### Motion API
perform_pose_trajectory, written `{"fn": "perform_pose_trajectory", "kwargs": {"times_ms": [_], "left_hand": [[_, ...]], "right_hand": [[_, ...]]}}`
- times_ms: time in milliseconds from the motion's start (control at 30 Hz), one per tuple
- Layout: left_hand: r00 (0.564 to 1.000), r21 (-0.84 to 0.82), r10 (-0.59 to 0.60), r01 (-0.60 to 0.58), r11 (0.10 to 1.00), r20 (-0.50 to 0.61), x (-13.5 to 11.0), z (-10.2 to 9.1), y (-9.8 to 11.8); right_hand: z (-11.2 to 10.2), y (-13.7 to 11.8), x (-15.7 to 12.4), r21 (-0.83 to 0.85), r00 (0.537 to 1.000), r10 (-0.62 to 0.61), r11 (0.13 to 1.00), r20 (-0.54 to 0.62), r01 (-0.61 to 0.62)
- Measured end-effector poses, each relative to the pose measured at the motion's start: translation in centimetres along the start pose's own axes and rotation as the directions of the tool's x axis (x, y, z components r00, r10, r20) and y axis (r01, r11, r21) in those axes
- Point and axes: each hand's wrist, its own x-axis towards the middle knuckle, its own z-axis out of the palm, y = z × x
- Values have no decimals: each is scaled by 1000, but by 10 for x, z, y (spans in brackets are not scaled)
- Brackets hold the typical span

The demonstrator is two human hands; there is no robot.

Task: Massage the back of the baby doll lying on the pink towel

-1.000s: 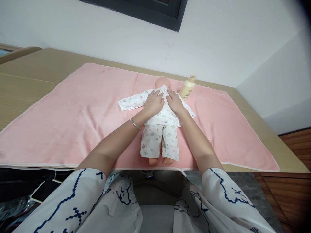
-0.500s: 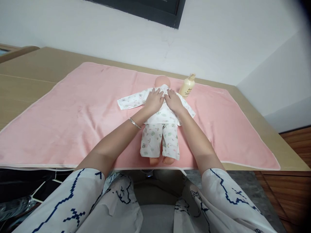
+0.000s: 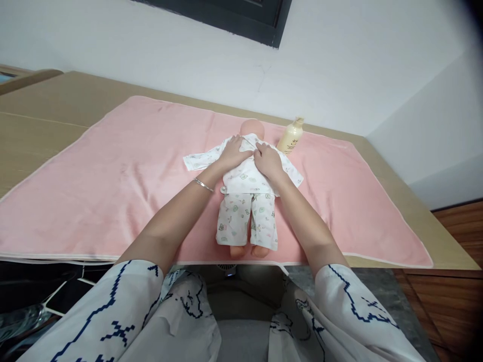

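A bald doll [image 3: 252, 127] lies on a pink blanket [image 3: 151, 176], its feet towards me. It wears a white printed pyjama shirt [image 3: 245, 179] and matching trousers [image 3: 234, 221]. My left hand [image 3: 232, 155] rests on the shirt's chest, fingers stretched out and thumb reaching towards the middle. Beside it, my right hand [image 3: 267, 160] has its fingers curled at the shirt's front near the neckline, where the cloth forms a taut line. The shirt's sleeves spread out to both sides.
A cream pump bottle [image 3: 291, 137] lies tilted beside the doll's head on the right. The blanket covers much of a wooden table [image 3: 75, 98] against a white wall [image 3: 211, 65]. Wooden drawers [image 3: 453, 291] stand at the lower right.
My left hand has slid slightly left, its thumb now extended. My right hand's fingers have curled in at the shirt front, and a diagonal line shows in the cloth near the neck.
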Motion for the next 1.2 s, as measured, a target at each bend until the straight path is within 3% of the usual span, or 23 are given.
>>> {"fn": "perform_pose_trajectory", "kwargs": {"times_ms": [100,200,400,533,1200], "left_hand": [[1000,-6,-27,27,1000,3,4,2,-5],[997,30,-28,30,999,-68,7,13,-7],[978,90,13,6,996,-208,5,32,-6],[977,100,18,4,995,-214,1,32,-4],[974,92,23,-2,996,-226,-1,32,-6]], "right_hand": [[-7,-14,-9,-70,999,34,997,2,-34],[-9,-15,-10,-83,999,39,996,9,-38],[9,16,11,122,1000,0,993,-15,2],[18,28,18,192,1000,12,981,14,-15],[20,25,14,174,999,37,984,0,-37]]}}
